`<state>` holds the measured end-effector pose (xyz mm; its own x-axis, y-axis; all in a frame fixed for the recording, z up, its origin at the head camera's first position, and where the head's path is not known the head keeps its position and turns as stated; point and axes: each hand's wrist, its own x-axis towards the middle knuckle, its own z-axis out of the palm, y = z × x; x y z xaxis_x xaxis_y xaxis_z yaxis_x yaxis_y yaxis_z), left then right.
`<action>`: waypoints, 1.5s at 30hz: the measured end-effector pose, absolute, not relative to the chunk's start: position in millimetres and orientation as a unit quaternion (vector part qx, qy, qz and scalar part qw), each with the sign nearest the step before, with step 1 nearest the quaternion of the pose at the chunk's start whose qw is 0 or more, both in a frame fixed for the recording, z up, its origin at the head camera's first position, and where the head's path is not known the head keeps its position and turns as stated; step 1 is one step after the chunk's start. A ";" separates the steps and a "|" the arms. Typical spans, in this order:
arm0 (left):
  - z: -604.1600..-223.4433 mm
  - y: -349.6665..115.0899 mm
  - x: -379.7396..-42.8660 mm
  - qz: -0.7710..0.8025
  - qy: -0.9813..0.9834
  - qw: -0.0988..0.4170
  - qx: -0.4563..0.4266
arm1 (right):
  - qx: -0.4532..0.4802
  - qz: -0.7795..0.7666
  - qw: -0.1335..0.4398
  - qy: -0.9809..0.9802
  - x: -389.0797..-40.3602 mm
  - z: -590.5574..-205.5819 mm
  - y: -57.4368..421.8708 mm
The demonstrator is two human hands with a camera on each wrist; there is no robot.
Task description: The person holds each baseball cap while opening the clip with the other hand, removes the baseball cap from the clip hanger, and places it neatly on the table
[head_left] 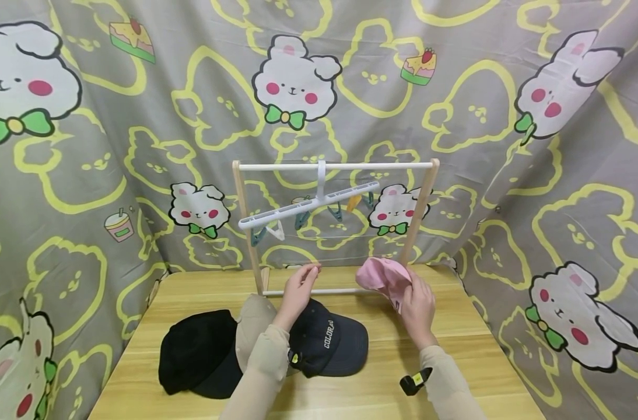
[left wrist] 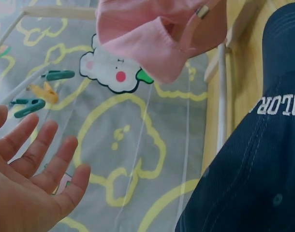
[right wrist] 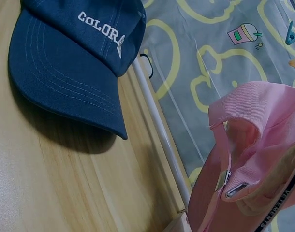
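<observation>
My right hand (head_left: 420, 307) grips a pink baseball cap (head_left: 383, 276) by its edge, held up near the rack's right post. In the right wrist view the pink cap (right wrist: 268, 111) shows its back opening, strap and metal buckle. My left hand (head_left: 298, 291) holds nothing; its fingers (left wrist: 48, 174) are spread and loosely bent in the left wrist view. Above both hands, a white clip hanger (head_left: 308, 206) hangs tilted from the rack, with several green clips (head_left: 302, 219), a white clip (head_left: 276, 231) and an orange clip (head_left: 353, 202). No cap hangs on it.
A wooden rack (head_left: 423, 201) with white rods (head_left: 277, 167) stands on the wooden table (head_left: 471, 361). A black cap (head_left: 195, 350), a beige cap (head_left: 252, 321) and a navy cap (head_left: 347, 350) lie at the left and middle. A patterned curtain (head_left: 377, 128) surrounds the table.
</observation>
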<state>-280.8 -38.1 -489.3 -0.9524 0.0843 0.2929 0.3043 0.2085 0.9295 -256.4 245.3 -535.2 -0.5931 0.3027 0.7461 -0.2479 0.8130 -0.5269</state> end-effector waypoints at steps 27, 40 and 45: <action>-501.1 -74.0 -258.9 -0.598 -0.784 0.132 -0.100 | -0.023 0.266 0.451 -0.852 -240.3 -548.1 243.1; -497.8 -88.2 -245.6 -0.601 -0.787 0.110 -0.085 | -0.011 0.268 0.456 -0.849 -231.5 -554.4 237.2; -498.3 -92.0 -244.0 -0.591 -0.795 0.110 -0.080 | -0.001 0.262 0.456 -0.851 -228.7 -557.1 233.7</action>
